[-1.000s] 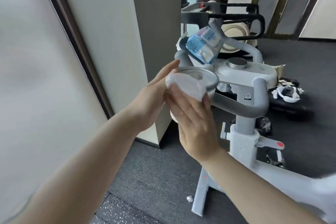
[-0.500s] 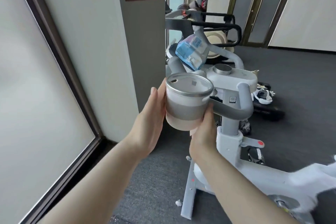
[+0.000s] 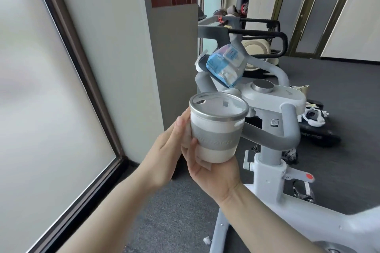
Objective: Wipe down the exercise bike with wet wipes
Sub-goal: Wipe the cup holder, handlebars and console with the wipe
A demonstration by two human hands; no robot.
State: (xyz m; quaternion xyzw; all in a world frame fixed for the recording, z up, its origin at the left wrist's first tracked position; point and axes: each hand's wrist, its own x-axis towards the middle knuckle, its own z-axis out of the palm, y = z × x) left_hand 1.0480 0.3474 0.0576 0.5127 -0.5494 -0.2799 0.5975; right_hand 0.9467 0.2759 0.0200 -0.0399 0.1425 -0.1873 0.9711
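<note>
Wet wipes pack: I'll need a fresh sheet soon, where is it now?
The blue wet wipes pack sits tilted on the exercise bike's handlebars, above and just right of the cup.

- A white exercise bike stands upright on dark carpet, its grey-gripped handlebars curving up from the stem.
- A blue-and-white pack of wet wipes rests tilted across the handlebars' front, above the console.
</note>
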